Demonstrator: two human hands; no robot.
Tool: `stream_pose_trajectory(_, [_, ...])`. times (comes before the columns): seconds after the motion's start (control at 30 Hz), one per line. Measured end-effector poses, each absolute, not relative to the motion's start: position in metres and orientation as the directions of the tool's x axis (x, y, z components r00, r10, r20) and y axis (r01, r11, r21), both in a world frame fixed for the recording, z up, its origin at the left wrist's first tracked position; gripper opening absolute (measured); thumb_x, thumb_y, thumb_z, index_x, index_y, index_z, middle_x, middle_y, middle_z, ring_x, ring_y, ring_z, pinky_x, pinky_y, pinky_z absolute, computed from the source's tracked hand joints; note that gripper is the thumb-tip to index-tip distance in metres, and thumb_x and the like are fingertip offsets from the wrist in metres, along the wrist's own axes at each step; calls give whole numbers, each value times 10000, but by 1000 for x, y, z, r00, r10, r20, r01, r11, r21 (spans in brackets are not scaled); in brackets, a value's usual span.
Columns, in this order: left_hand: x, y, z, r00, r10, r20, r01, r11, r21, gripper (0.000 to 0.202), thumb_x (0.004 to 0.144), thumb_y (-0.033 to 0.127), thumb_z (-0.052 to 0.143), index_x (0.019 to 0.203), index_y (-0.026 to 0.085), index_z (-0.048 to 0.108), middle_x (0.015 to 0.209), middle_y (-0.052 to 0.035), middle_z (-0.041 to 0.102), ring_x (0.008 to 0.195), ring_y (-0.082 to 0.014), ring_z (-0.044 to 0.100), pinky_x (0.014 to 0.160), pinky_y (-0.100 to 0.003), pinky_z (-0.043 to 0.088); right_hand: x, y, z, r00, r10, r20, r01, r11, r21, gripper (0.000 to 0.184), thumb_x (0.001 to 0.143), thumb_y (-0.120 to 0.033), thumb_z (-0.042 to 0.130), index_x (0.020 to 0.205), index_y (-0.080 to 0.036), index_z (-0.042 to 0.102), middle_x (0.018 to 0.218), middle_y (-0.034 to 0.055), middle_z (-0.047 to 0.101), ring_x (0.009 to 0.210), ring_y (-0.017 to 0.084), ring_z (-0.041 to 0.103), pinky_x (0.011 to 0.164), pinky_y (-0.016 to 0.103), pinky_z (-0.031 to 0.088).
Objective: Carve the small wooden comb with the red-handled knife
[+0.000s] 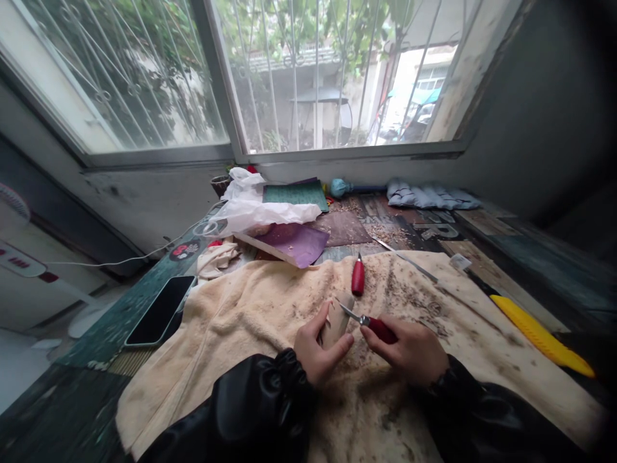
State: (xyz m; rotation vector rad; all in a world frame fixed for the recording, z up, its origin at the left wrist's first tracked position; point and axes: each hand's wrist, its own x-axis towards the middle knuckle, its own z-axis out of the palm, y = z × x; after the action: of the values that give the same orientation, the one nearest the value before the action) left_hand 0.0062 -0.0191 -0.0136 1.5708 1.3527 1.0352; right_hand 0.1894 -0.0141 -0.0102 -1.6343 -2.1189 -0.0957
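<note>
Red-handled knife [365,320] in right hand [415,350], blade [349,313] over pale block [333,329] in left hand [314,350]

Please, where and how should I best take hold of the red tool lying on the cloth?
Probably by its thick red handle, pinched across both sides from above: its narrow tip points toward the window, and the block crowds its near end.

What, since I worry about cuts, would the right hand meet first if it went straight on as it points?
Probably the pale, wood-like block in the left hand: the red-handled, metal-bladed knife in the right hand points across it, though whether they touch is unclear.
</note>
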Motion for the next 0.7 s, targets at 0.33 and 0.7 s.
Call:
stream_pose_trajectory(0.33, [7, -19, -12, 50, 990, 131, 394, -140, 908, 728, 642, 331, 636, 1298, 118, 404, 1277, -125, 503, 1182, -270, 457, 1014, -381, 352, 186, -19, -10, -367, 868, 335, 861, 454, -231, 430, 783, -555, 436, 549, -200, 503, 458, -26, 536, 415, 86, 492, 449, 225, 259])
stream_pose_trajectory(0.7, [7, -20, -11, 61, 990, 128, 380, -141, 914, 758, 669, 389, 622, 1313, 78, 371, 1299, -145, 475, 1202, -268, 433, 1030, -374, 330, 191, -14, -8, -403, 845, 352, 842, 493, -218, 412, 785, -531, 450, 545, -201, 506, 456, -26, 541, 414, 82, 485, 441, 208, 275])
